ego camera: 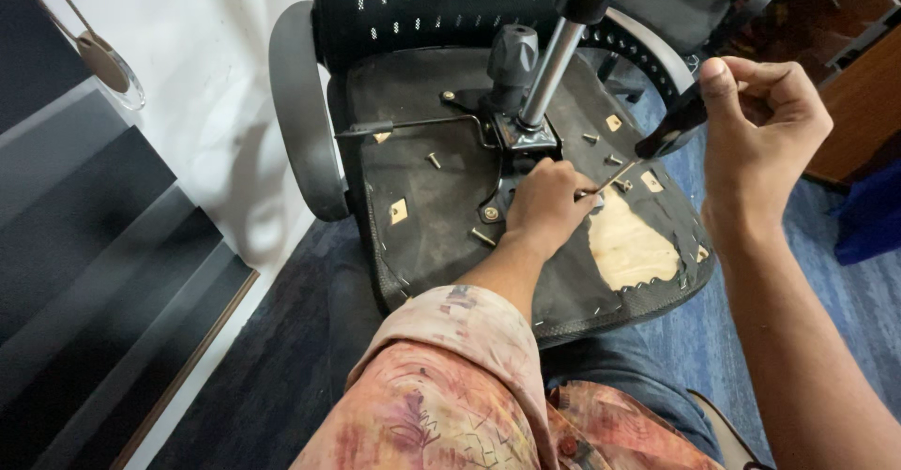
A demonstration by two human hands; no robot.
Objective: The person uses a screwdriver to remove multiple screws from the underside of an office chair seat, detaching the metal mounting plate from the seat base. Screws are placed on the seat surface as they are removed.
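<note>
The left hand rests on the underside of an overturned chair seat, near its middle, fingers curled tight and pinched around something small beside the metal plate; what exactly it pinches is hidden under the knuckles. The right hand is raised over the seat's right edge, fist closed around the black handle of a screwdriver. Its thin shaft slants down and left, the tip meeting the left fingertips.

Loose screws lie scattered on the black fabric: one left of the plate, one near the front edge by the left wrist, a few more right of the plate toward the back. Small tan diamond-shaped holes show where fabric is cut away, and a larger bare patch of pale wood sits near the seat's front right corner. A row of staples runs along the front edge.

A grey gas column rises from the plate and is cut off at the top of the view. A lever sticks out leftward. A grey armrest curves along the seat's left edge; the other is partly hidden behind the right hand.
</note>
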